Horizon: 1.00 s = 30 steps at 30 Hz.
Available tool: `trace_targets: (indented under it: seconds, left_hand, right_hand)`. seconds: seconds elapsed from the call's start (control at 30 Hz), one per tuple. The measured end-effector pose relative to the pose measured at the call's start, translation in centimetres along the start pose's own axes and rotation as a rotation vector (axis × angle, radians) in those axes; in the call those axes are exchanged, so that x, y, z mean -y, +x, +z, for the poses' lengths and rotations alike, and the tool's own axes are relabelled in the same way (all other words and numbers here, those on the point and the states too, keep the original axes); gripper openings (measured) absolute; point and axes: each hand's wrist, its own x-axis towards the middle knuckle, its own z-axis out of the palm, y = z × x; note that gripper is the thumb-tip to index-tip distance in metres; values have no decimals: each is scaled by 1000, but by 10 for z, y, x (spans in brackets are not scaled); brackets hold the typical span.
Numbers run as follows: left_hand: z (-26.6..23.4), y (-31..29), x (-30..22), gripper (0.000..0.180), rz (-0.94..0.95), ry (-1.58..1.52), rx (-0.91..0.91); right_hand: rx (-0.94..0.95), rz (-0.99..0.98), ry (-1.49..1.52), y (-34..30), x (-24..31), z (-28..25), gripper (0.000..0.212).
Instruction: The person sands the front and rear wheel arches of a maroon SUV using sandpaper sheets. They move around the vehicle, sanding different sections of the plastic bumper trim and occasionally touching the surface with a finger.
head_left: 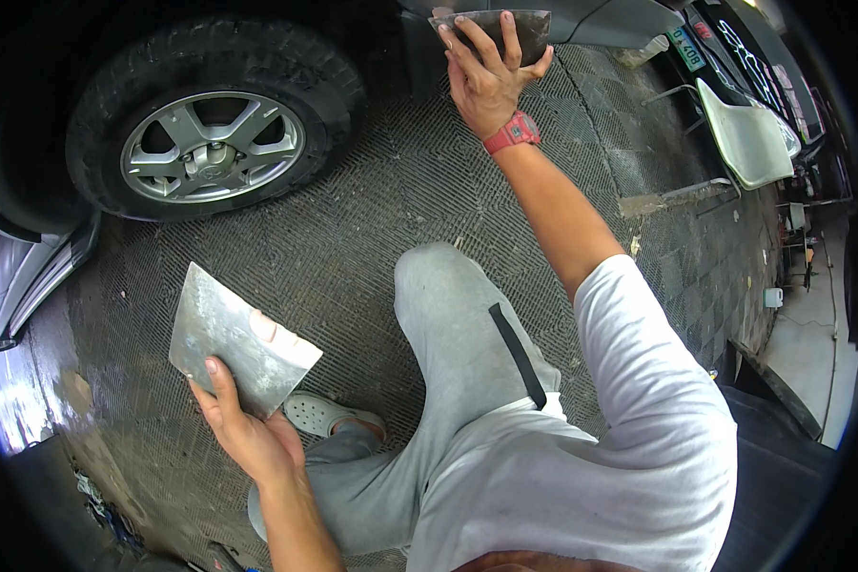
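My left hand [255,440] grips a flat metal plate [221,334] by its lower corner, thumb on top and fingers beneath. A pale pinkish dab of paste [275,332] lies along the plate's right edge. Far ahead at the top, my right hand [486,84] is stretched out with its fingers spread over a dark flat spreader blade [536,34]. The blade is up at the grey car body panel [582,21]; whether it touches the panel cannot be made out. A red watch [512,133] is on my right wrist.
A car wheel [210,157] stands at the upper left, close beyond the plate. A pale chair [748,138] and another vehicle [734,57] are at the right. My bent knee [439,276] and a grey clog [329,414] are on the dark textured floor [353,276].
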Motion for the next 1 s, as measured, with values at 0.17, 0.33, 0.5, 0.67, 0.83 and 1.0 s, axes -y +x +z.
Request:
trace_targets:
  seconds: [0.17, 0.33, 0.5, 0.67, 0.83, 1.0]
  left_hand:
    - [0, 3, -1, 68, -39, 16, 23]
    - [0, 13, 4, 62, -22, -11, 89]
    - [-17, 53, -9, 50, 35, 237, 151]
    - [-16, 108, 21, 60, 21, 120, 336]
    - [-65, 70, -14, 61, -579, -296, 434]
    - [-49, -39, -148, 63, -683, -213, 523]
  right_hand:
    - [-72, 15, 105, 29, 22, -39, 44]
    - [47, 201, 429, -19, 59, -138, 50]
    - [110, 1460, 1292, -16, 124, -139, 53]
    - [287, 2025, 2016, 66, 135, -195, 56]
    - [1125, 1552, 1750, 153, 143, -239, 56]
    - [1685, 1469, 1786, 235, 140, -315, 46]
